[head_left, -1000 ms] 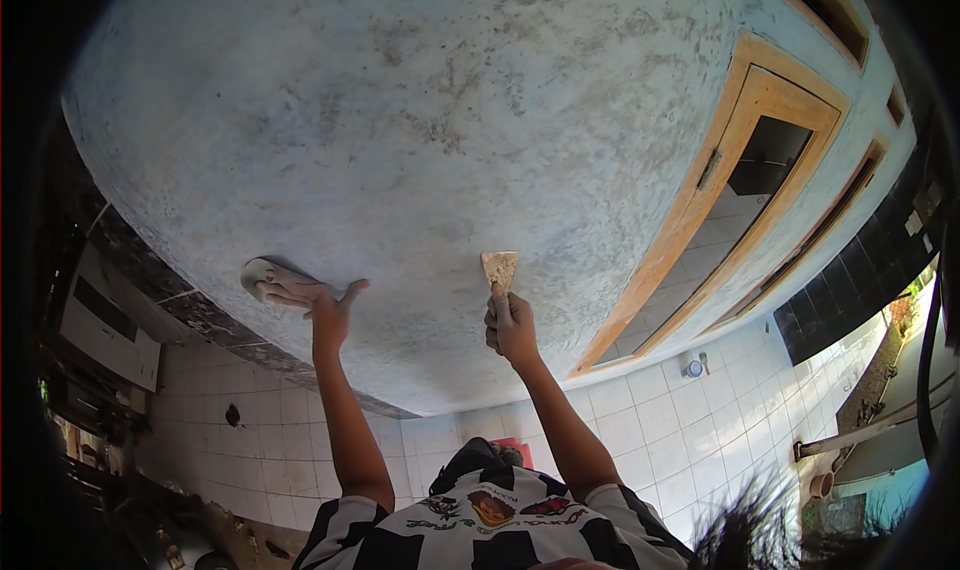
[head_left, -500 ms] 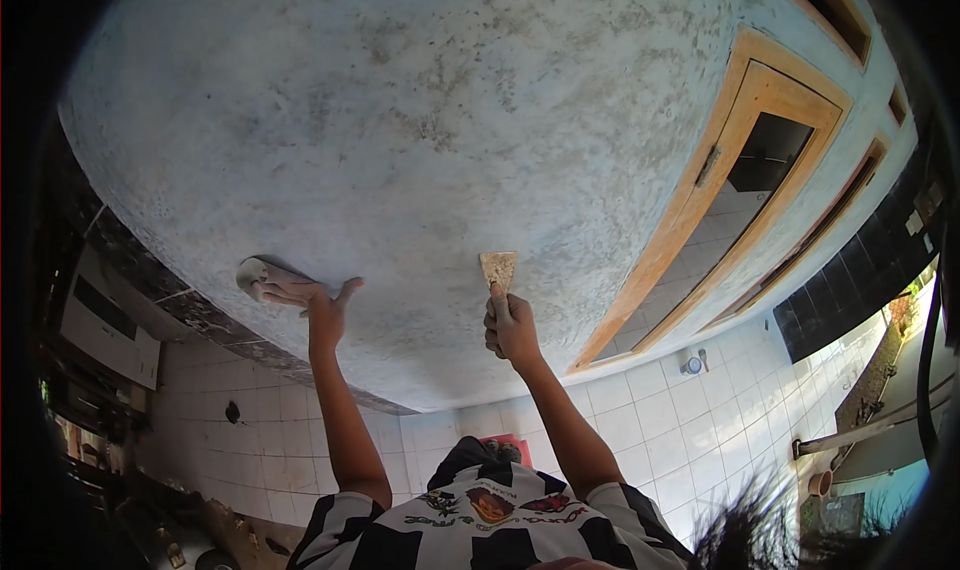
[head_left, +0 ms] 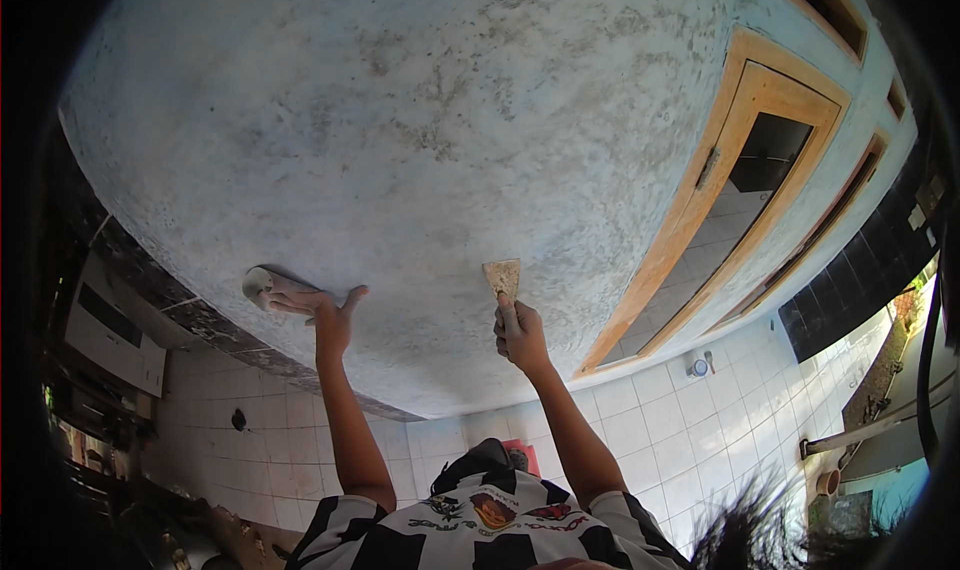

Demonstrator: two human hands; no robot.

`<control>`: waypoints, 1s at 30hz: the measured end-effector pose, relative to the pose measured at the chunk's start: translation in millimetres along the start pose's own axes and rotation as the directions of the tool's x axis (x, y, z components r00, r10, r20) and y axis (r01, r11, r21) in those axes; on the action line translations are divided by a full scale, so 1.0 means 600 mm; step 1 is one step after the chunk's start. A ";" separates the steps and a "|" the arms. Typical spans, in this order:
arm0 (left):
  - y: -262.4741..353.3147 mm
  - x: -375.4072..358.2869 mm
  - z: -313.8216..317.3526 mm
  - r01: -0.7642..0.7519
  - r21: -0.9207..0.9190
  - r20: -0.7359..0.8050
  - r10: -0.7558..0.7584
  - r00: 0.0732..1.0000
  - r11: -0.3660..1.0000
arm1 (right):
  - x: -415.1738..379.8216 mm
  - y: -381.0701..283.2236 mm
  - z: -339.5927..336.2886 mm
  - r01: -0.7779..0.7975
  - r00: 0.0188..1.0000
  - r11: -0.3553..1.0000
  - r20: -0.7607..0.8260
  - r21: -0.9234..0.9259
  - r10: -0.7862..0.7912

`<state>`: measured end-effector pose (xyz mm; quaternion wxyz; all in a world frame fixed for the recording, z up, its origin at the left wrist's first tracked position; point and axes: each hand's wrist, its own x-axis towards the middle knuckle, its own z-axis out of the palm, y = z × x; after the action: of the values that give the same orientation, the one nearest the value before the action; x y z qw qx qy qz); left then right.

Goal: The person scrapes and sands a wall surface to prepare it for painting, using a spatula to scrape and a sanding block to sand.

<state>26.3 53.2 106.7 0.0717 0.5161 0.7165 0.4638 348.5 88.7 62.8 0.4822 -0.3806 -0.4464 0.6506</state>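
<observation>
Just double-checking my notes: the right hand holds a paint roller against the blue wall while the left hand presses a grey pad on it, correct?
Not quite. In the head view the right hand holds a scraper against the blue wall, not a roller. The left hand does press the grey pad.

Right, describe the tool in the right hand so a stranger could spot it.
Start at the mottled pale-blue wall, left of the wooden door frame. The right hand presses a putty knife flat against it. Unlike the left hand's grey pad, its blade is tan and wedge-shaped.
</observation>
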 end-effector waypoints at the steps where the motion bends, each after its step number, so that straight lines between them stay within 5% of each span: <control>1: -0.004 0.001 -0.001 0.036 0.018 0.025 -0.036 0.999 0.999 | 0.003 0.003 0.000 0.003 1.000 1.000 0.003 -0.004 -0.003; 30: 0.009 -0.005 -0.010 0.072 0.061 0.161 -0.081 0.984 0.996 | -0.010 -0.062 0.128 0.046 0.998 0.984 -0.041 0.175 -0.040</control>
<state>27.9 47.4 113.1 0.1337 0.5262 0.7399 0.3972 289.6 71.6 122.2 0.5361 -0.3390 -0.3864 0.6696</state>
